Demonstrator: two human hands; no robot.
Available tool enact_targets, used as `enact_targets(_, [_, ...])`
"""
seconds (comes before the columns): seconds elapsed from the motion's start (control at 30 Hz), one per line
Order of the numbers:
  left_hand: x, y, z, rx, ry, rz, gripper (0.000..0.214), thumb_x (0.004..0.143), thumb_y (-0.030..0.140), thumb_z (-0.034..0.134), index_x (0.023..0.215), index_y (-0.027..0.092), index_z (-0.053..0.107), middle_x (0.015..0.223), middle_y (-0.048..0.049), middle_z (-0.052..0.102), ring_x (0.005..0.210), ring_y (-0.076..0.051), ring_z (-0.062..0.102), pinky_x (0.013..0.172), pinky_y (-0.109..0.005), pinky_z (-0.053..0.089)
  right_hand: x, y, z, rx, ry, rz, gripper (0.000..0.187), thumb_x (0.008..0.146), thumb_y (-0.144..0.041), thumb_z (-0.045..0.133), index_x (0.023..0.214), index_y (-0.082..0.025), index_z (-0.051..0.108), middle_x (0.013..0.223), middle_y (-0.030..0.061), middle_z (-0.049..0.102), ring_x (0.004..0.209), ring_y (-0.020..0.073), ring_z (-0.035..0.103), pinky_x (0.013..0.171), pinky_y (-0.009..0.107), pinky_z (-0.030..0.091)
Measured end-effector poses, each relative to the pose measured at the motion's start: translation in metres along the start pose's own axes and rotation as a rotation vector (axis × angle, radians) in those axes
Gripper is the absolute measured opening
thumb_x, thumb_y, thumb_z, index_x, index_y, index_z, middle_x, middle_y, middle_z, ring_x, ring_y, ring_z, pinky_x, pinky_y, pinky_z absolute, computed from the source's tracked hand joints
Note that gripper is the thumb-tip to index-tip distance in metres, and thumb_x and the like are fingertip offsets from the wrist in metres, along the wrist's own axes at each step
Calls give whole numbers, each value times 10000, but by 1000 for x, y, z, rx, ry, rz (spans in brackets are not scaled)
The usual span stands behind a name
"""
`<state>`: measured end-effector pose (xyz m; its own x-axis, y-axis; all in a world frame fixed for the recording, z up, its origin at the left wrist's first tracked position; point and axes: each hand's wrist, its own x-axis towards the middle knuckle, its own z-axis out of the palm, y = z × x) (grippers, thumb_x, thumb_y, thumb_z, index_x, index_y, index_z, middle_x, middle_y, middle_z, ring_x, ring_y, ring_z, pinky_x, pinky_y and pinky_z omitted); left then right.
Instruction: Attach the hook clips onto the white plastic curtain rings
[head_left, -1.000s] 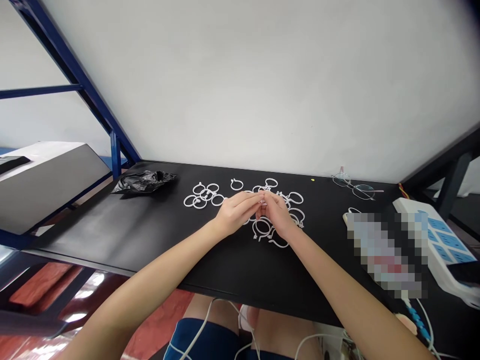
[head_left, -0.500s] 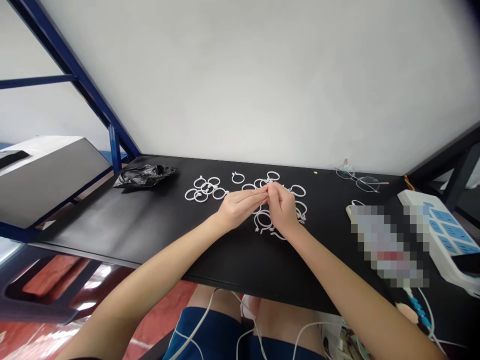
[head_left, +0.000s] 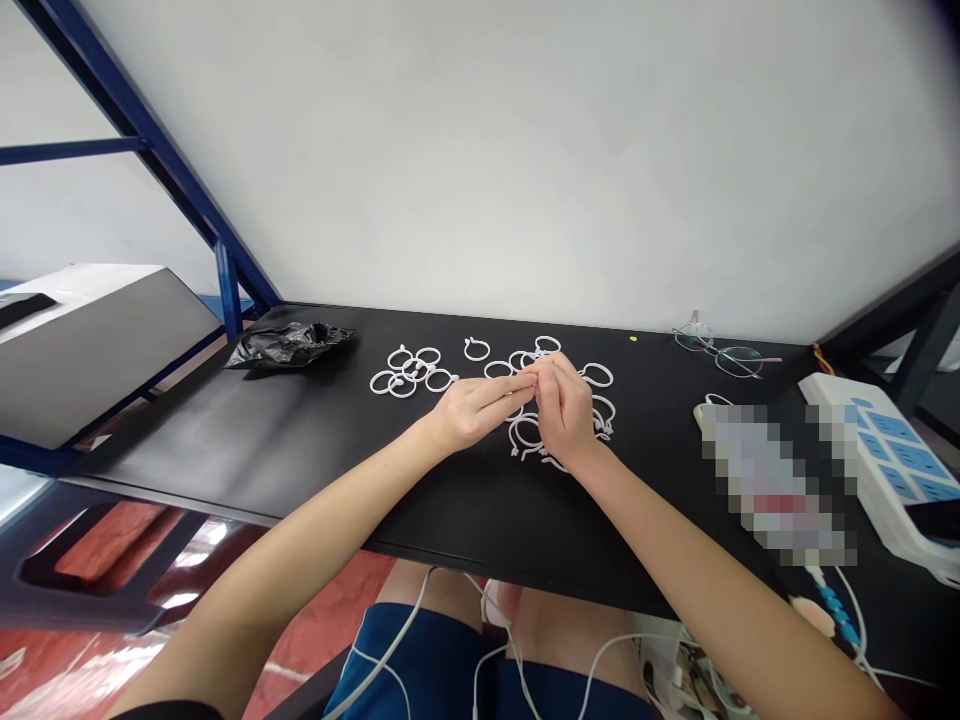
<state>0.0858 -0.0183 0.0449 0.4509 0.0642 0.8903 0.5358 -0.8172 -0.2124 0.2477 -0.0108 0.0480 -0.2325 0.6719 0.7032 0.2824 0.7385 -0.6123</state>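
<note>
My left hand (head_left: pixel 478 408) and my right hand (head_left: pixel 564 402) meet above the black tabletop, their closed fingertips pressed together. Whatever lies between the fingers is hidden. Below and around them is a loose spread of white plastic rings (head_left: pixel 527 431), some with a gap and small knobbed ends; my right hand covers part of this spread. To the left of my left hand lies a group of overlapping white rings (head_left: pixel 414 371), which look closed. A single white ring (head_left: pixel 476 349) sits apart, farther back between the two groups.
A crumpled black plastic bag (head_left: pixel 289 345) lies at the table's left. On the right are eyeglasses (head_left: pixel 739 362), a blurred-out phone (head_left: pixel 776 485) with a cable, and a white power strip (head_left: pixel 889 460). A wall (head_left: pixel 525 160) rises behind the black table (head_left: pixel 337 450); white cables cross my lap.
The view has shifted slightly. My hands stay together at the fingertips over the rings, with only a small change in finger position. The rings lie as before.
</note>
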Motion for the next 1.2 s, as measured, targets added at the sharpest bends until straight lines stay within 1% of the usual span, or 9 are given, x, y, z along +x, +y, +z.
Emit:
enact_targets(0.3, [-3, -4, 1, -10, -13, -23, 225, 899, 132, 564, 1117, 148, 620, 1092, -107, 711, 860, -151, 715, 670, -208, 598, 0, 1, 1, 21, 5, -25, 410, 1006, -316, 246, 891, -213, 627, 794, 59, 567, 789, 197, 541, 741, 353, 438])
enact_targets(0.4, [-3, -4, 1, -1, 0, -16, 224, 887, 112, 579, 1106, 137, 620, 1076, -114, 716, 846, -148, 717, 660, -199, 593, -1, 0, 2, 50, 9, 27, 411, 999, -382, 285, 877, -215, 640, 799, 61, 577, 807, 202, 557, 748, 362, 453])
enact_targets(0.5, [-3, -4, 1, 10, 23, -9, 233, 886, 100, 573, 1112, 139, 614, 1059, -109, 721, 846, -147, 716, 665, -199, 592, -1, -2, 3, 184, -8, 179, 437, 967, -498, 338, 868, -221, 661, 763, 54, 589, 757, 204, 579, 697, 364, 484])
enact_targets(0.63, [-2, -2, 1, 31, 45, 4, 248, 883, 95, 570, 1122, 143, 618, 1029, -97, 728, 812, -141, 715, 648, -200, 588, 6, -4, 4, 545, -71, 516, 607, 893, -681, 322, 769, -199, 669, 657, 46, 595, 562, 172, 578, 495, 316, 482])
enact_targets(0.7, [-2, 0, 1, 17, 36, 9, 262, 885, 93, 566, 1139, 137, 614, 1045, -106, 723, 817, -142, 714, 659, -203, 590, 11, -4, 3, 674, -97, 645, 678, 838, -760, 320, 650, -187, 630, 551, 29, 549, 452, 143, 529, 404, 281, 436])
enact_targets(0.77, [-2, 3, 2, -11, 10, 5, 275, 894, 102, 553, 1162, 138, 604, 1076, -113, 713, 846, -147, 712, 687, -211, 595, 14, -3, 2, 730, -119, 727, 707, 790, -810, 329, 571, -188, 581, 442, -6, 462, 347, 103, 430, 340, 251, 375])
enact_targets(0.87, [-2, 5, 3, -33, -7, 0, 264, 900, 111, 546, 1157, 139, 602, 1084, -111, 711, 857, -151, 712, 702, -220, 602, 15, -4, 2, 696, -81, 713, 698, 773, -814, 364, 518, -189, 544, 369, -39, 371, 286, 66, 309, 307, 233, 312])
enact_targets(1.03, [0, 6, 4, -35, 1, 5, 192, 885, 111, 577, 1070, 128, 625, 1046, -105, 720, 812, -138, 712, 667, -203, 596, 11, -8, 2, 562, 34, 639, 670, 789, -771, 415, 472, -190, 519, 407, -4, 438, 341, 97, 433, 331, 235, 300])
enact_targets(1.2, [5, 9, 6, -14, 13, -2, 139, 873, 174, 614, 1007, 141, 632, 1016, -82, 718, 781, -116, 695, 662, -197, 576, 9, -11, 1, 487, 109, 586, 677, 811, -767, 379, 465, -204, 526, 426, 11, 450, 395, 118, 436, 383, 259, 324])
